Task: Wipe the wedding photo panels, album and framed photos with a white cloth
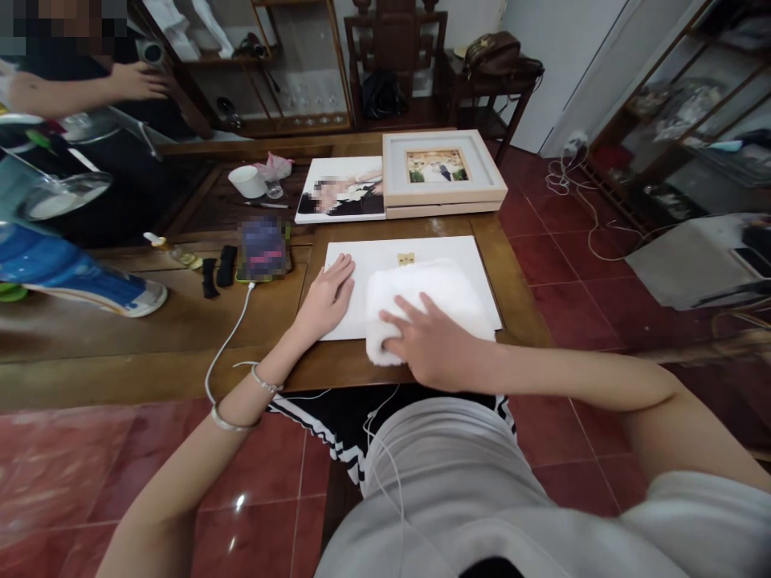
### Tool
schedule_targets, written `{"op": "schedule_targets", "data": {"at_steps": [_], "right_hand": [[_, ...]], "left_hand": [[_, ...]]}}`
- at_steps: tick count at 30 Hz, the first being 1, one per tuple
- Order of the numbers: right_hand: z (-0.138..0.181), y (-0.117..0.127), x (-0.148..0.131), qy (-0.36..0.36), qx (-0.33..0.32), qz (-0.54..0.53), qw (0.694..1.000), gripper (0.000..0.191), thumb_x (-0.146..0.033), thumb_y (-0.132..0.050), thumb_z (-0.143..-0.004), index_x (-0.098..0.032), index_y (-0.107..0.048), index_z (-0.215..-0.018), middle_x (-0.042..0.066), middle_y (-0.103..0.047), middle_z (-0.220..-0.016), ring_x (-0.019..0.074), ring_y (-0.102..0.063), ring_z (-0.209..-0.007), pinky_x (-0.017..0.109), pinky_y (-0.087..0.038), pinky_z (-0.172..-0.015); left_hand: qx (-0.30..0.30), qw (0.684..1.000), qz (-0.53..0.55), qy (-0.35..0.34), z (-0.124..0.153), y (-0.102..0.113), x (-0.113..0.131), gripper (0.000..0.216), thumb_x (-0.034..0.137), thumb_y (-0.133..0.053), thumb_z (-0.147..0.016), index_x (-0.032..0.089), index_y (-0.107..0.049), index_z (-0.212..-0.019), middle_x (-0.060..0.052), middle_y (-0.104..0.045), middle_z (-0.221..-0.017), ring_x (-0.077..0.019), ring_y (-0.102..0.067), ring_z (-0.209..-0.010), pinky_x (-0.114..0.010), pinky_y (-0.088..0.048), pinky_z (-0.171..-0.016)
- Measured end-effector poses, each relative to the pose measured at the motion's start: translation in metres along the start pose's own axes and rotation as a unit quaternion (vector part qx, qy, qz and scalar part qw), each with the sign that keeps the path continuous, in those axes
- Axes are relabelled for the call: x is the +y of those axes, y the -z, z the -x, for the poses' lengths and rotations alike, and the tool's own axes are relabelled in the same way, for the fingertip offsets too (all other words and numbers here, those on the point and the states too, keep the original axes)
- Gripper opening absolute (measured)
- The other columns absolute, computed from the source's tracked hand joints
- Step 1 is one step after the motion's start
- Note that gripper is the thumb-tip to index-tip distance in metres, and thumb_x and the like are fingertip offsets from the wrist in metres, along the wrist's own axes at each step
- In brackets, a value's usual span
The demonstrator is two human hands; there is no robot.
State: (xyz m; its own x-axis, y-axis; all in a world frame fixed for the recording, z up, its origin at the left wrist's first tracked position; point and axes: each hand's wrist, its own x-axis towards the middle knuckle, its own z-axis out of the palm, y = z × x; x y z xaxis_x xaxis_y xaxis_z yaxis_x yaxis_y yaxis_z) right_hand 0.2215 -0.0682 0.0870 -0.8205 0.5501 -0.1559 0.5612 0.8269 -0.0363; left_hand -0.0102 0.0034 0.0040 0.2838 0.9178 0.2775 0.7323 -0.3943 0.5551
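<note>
A white flat panel (355, 317) lies on the wooden table before me, with a small gold-coloured metal hanger (405, 258) near its far edge. My left hand (328, 297) rests flat on the panel's left side, fingers stretched out and holding nothing. My right hand (425, 341) grips a fluffy white folded towel (439, 285) on the panel's right half. Its fingers are spread over the towel, and one finger or the thumb is tucked at the fold on the near left edge. The towel hides much of the panel.
Behind the panel lie a photo print (343, 193) and a pale wooden box frame (446, 201). To the left are a phone (263, 249) on a white cable, a dropper bottle (174, 250), a white cup (246, 181) and a blue bottle-shaped pack (72, 269). Another person (78, 88) stands at far left.
</note>
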Motion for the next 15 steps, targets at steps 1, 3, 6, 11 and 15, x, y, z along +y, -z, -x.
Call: {"op": "schedule_targets", "data": {"at_steps": [1,3,6,11,15], "right_hand": [[-0.006,0.000,0.008,-0.022,-0.001,-0.002,1.000,0.045,-0.011,-0.046,-0.088,-0.019,-0.064,-0.129,0.018,-0.045,-0.154,0.0443,-0.034,-0.145,0.069,-0.032,-0.108],[-0.024,0.002,0.030,-0.059,0.010,-0.010,0.998,0.049,-0.008,-0.044,-0.086,-0.017,-0.060,-0.132,0.018,-0.044,-0.155,0.0422,-0.031,-0.146,0.067,-0.030,-0.110],[-0.064,0.010,0.065,-0.097,0.043,-0.039,0.994,0.050,-0.006,-0.040,-0.086,-0.016,-0.059,-0.131,0.018,-0.059,-0.140,0.0376,-0.040,-0.141,0.060,-0.034,-0.108],[-0.142,0.027,0.086,-0.053,0.072,-0.128,0.988,0.034,-0.015,-0.040,-0.090,-0.016,-0.066,-0.113,0.014,-0.070,-0.118,0.0299,-0.064,-0.107,0.039,-0.047,-0.086],[-0.177,0.028,0.070,-0.043,0.061,-0.106,0.992,0.036,-0.010,-0.044,-0.086,-0.017,-0.066,-0.114,0.016,-0.067,-0.123,0.0315,-0.063,-0.110,0.042,-0.047,-0.087]], "left_hand": [[-0.003,1.000,-0.008,-0.004,0.000,0.000,0.000,0.050,0.042,-0.039,-0.100,0.015,-0.058,-0.137,-0.016,-0.051,-0.149,-0.0308,-0.038,-0.146,-0.058,-0.027,-0.119],[-0.007,1.000,-0.015,-0.009,-0.001,0.000,0.001,0.049,0.037,-0.039,-0.098,0.015,-0.056,-0.138,-0.016,-0.050,-0.150,-0.0306,-0.037,-0.146,-0.059,-0.027,-0.119],[-0.010,1.000,-0.020,-0.007,-0.001,0.001,0.002,0.049,0.034,-0.038,-0.097,0.015,-0.057,-0.138,-0.016,-0.049,-0.151,-0.0303,-0.038,-0.146,-0.058,-0.027,-0.119],[0.003,1.000,-0.026,-0.007,0.000,0.002,0.002,0.049,0.036,-0.039,-0.097,0.014,-0.059,-0.135,-0.015,-0.055,-0.146,-0.0315,-0.045,-0.141,-0.054,-0.031,-0.119],[0.014,1.000,-0.018,-0.020,0.000,0.003,0.002,0.044,0.034,-0.040,-0.095,0.013,-0.065,-0.124,-0.015,-0.065,-0.130,-0.0309,-0.059,-0.125,-0.048,-0.043,-0.112]]}}
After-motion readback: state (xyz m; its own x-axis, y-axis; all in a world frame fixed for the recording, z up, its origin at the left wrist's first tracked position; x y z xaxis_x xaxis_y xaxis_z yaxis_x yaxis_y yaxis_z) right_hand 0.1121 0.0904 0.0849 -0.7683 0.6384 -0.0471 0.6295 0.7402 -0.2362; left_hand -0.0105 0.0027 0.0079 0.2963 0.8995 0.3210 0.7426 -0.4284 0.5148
